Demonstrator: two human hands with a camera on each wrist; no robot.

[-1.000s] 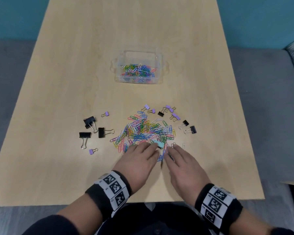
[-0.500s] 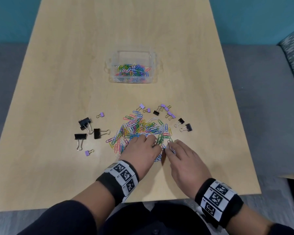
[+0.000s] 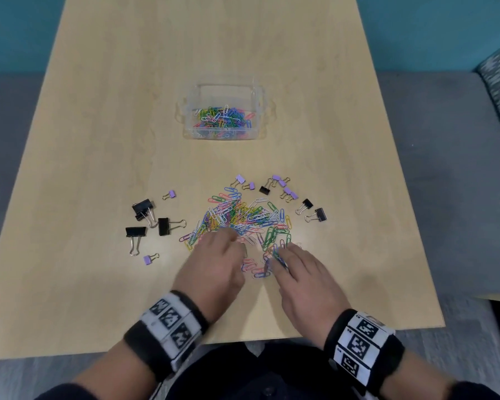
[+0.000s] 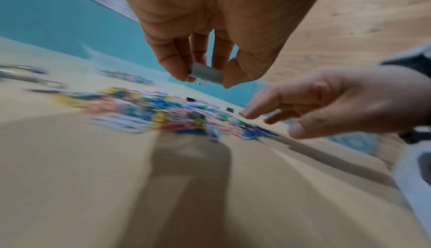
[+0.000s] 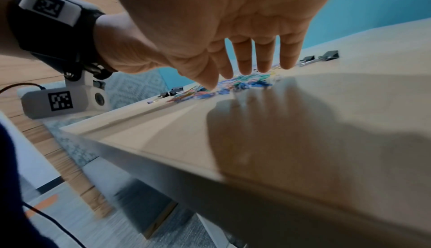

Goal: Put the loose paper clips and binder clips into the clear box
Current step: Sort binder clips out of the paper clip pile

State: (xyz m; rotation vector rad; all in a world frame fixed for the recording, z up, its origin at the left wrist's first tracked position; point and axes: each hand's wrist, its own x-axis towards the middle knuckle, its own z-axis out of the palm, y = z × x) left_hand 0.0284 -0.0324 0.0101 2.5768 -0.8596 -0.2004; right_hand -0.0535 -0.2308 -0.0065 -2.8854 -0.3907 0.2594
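Note:
The clear box (image 3: 257, 90) stands mid-table with coloured paper clips in it. A pile of loose paper clips (image 3: 243, 217) lies nearer me, ringed by binder clips. At the pile's near left edge, my left hand (image 3: 231, 243) has its fingers curled. In the left wrist view this left hand (image 4: 206, 81) pinches a small pale teal binder clip (image 4: 205, 72) between thumb and fingers, just above the table. My right hand (image 3: 286, 252) hovers over the pile's near right edge. Its fingers (image 5: 242, 64) are straight, spread and hold nothing.
Large black binder clips (image 3: 145, 209) lie left of the pile, with two small purple ones (image 3: 171, 194) near them. More purple clips (image 3: 283, 183) and small black clips (image 3: 319, 213) sit at the upper right. The table's front edge (image 3: 272, 339) is close behind my wrists.
A second ago the teal binder clip lay on the pile between my hands. My left hand moved over it and now pinches it. The right hand has stayed at the pile's near edge.

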